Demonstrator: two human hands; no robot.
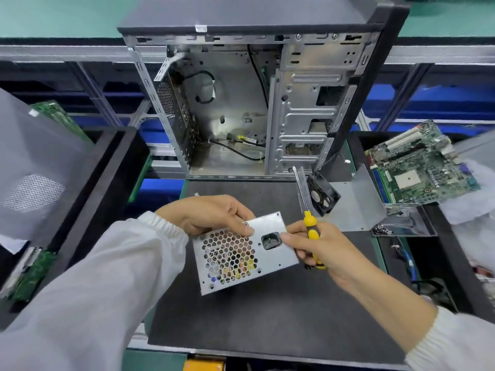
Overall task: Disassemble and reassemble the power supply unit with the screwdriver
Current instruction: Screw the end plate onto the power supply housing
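A person's left hand [211, 215] grips the top edge of a silver metal power supply unit with a honeycomb vent [245, 251], held tilted above the dark worktop [267, 317]. The right hand [321, 250] curls round a yellow-and-black-handled screwdriver [308, 218], thumb touching the unit. An open grey computer case [254, 103] stands behind.
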